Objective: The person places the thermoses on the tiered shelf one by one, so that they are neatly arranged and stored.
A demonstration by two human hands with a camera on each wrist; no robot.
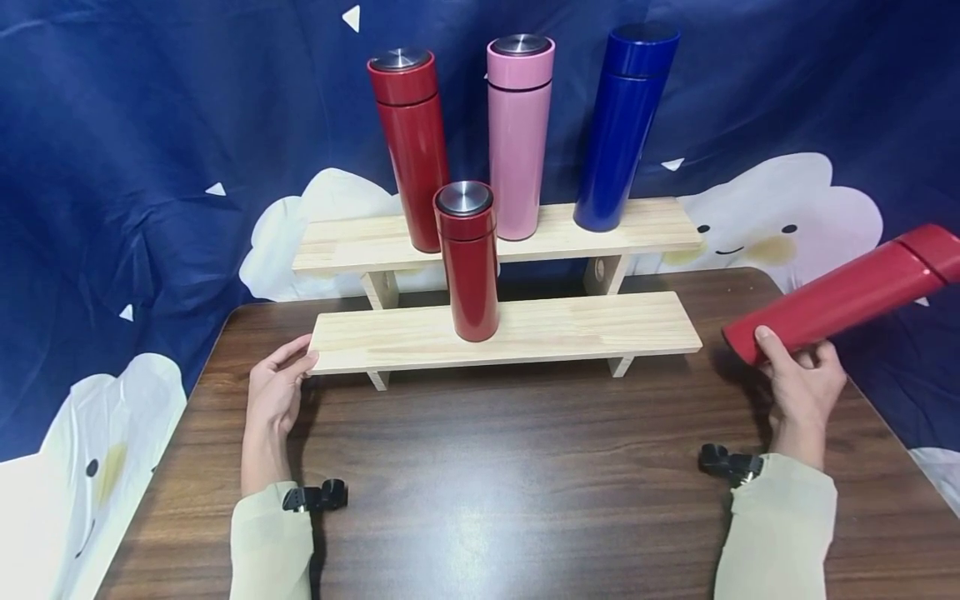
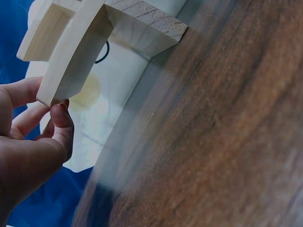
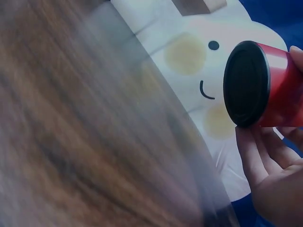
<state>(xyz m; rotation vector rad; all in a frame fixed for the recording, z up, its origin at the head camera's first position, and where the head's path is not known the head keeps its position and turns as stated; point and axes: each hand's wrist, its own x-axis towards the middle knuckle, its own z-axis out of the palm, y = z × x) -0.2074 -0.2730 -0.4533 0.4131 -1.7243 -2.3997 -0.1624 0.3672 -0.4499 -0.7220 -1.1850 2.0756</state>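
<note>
My left hand (image 1: 273, 393) pinches the left end of a pale wooden stand's lower board (image 1: 585, 329); the left wrist view shows thumb and fingers at the board's corner (image 2: 66, 80). At the right, my right hand (image 1: 804, 390) grips a red thermos bottle (image 1: 847, 292) near its base. That bottle is tilted, its top pointing up and right, clear of the table; its black bottom (image 3: 246, 84) faces the right wrist camera. Another red thermos (image 1: 471, 275) with a silver lid stands upright on the lower board, left of its middle.
On the upper board (image 1: 345, 242) stand a red thermos (image 1: 412, 150), a pink thermos (image 1: 517, 150) and a blue thermos (image 1: 627, 133). The stand rests on a brown wooden table (image 1: 480, 467). Behind hangs a dark blue cloth (image 1: 187, 108) with white clouds.
</note>
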